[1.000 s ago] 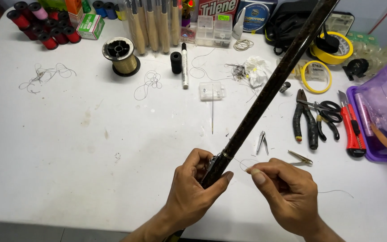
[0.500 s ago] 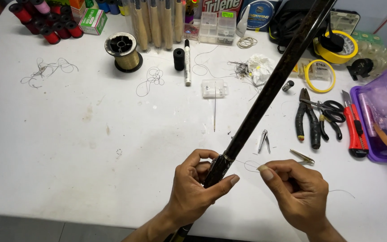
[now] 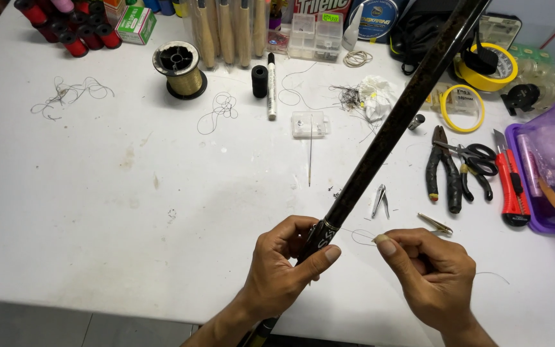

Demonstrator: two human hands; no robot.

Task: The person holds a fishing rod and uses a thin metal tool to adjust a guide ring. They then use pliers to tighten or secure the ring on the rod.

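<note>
Presently, your inventory, all places given from the dark rod (image 3: pixel 393 128).

Item: the dark rod, long and slim, running from the lower middle of the view up to the upper right, slanting over the white table (image 3: pixel 97 212).

Item: your left hand (image 3: pixel 287 266), fingers wrapped and closed around the rod's lower part, thumb laid along it just below a pale band.

Item: your right hand (image 3: pixel 428 279), just right of the rod's lower part, fingers curled shut, thumb and forefinger pinching a thin clear line (image 3: pixel 358 234). That line forms a small loop between your right thumb and the rod; whether it touches the rod cannot be told.

Item: nail clipper (image 3: pixel 380 200), just right of the rod, above your right hand.

Item: black-handled pliers (image 3: pixel 441 170) and scissors (image 3: pixel 476 160), further right of the rod, lying side by side.

Item: red utility knife (image 3: pixel 512 186), right of the scissors, beside a purple tray (image 3: pixel 547 225).

Item: needle (image 3: pixel 310 151), left of the rod, below a small clear box (image 3: pixel 308 124).

Item: gold thread spool (image 3: pixel 180 69), well left of the rod.

Item: white marker pen (image 3: pixel 271 87), left of the rod, beside a black cap (image 3: pixel 259 81).
</note>
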